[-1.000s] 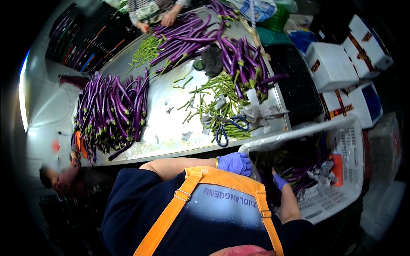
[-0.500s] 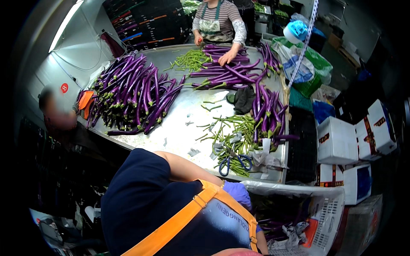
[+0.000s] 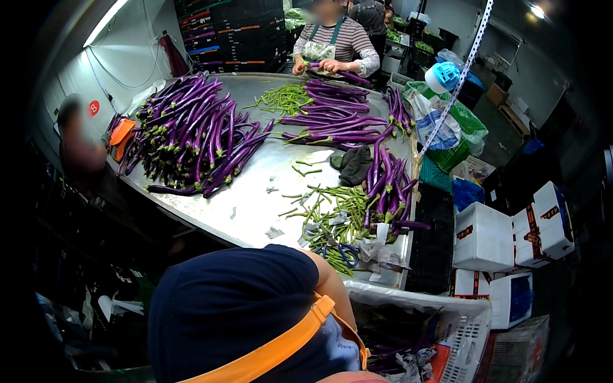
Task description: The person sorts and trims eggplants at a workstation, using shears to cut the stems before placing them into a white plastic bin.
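Neither of my hands shows; my left upper arm (image 3: 332, 281) bends down over the near side of a white slotted crate (image 3: 469, 338), and my body hides the rest. Inside that crate lie dark purple eggplants (image 3: 396, 322) and crumpled paper (image 3: 415, 367). Close by on the metal table (image 3: 236, 220), blue-handled scissors (image 3: 348, 255) rest among green stem pieces (image 3: 338, 210). A bunch of eggplants (image 3: 386, 191) lies just beyond, beside a dark cloth (image 3: 356, 166). To the left rises a large eggplant pile (image 3: 191, 134).
Across the table a person in a striped top (image 3: 345, 45) holds an eggplant (image 3: 351, 76) in both hands, behind eggplant rows (image 3: 338, 121). Another person (image 3: 83, 153) stands at the left. White foam boxes (image 3: 485, 236) are stacked right. A measuring-tape-like strip (image 3: 456, 83) hangs down.
My body has leaned further over the crate, and my purple-gloved hands have gone out of sight. The person opposite has lifted an eggplant off the table.
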